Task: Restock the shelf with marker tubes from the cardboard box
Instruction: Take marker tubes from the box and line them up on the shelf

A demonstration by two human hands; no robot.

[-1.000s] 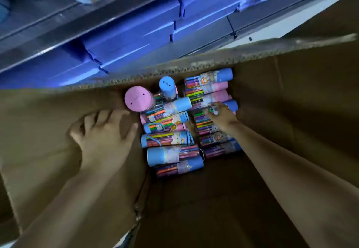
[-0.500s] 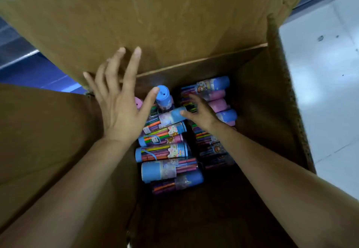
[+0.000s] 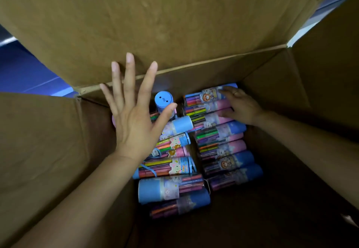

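An open cardboard box [image 3: 174,24] fills the view. On its floor lie several clear marker tubes [image 3: 219,135] with blue or pink caps, in two rows. One blue-capped tube [image 3: 163,100] stands upright at the back. My left hand [image 3: 134,115] is spread flat with straight fingers over the box's back left corner, its fingertips against the raised far flap. My right hand [image 3: 240,106] reaches deep into the box and rests on the caps of the back tubes in the right row, fingers extended.
The box's left flap [image 3: 38,140] and right flap [image 3: 320,72] stand open at the sides. A blue surface [image 3: 23,72] shows past the left edge, and a strip of pale floor [image 3: 330,4] at the top right.
My left hand stays spread against the far flap and now shows higher. My right hand has slid from the middle of the tubes to the back right ones. The camera has come closer.
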